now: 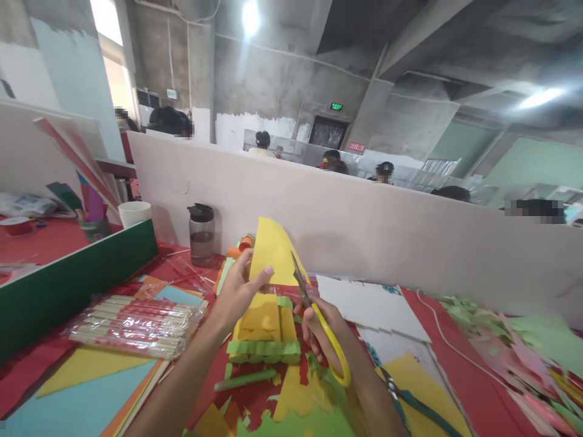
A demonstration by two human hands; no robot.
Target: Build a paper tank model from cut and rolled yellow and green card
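Note:
My left hand [239, 285] pinches a sheet of yellow paper [276, 255] by its left side, thumb in front. The sheet stands upright, and its right edge is curved. In my right hand [319, 331] is a pair of scissors [334, 346] with yellow handles, its blades pointing up at the paper's lower right edge. Whether the blades touch the paper I cannot tell. Below both hands lies a stack of yellow and green paper pieces [262, 321] with crinkled green strips. A green rolled stick [246, 379] rests in front of it.
Packaged chopsticks [136, 325] lie at left, near a green divider [82, 267]. A water bottle [201, 233] stands before the white partition [364, 230]. White sheets [373, 303], dark-handled scissors [410, 394] and paper scraps [505, 346] lie at right. People sit beyond the partition.

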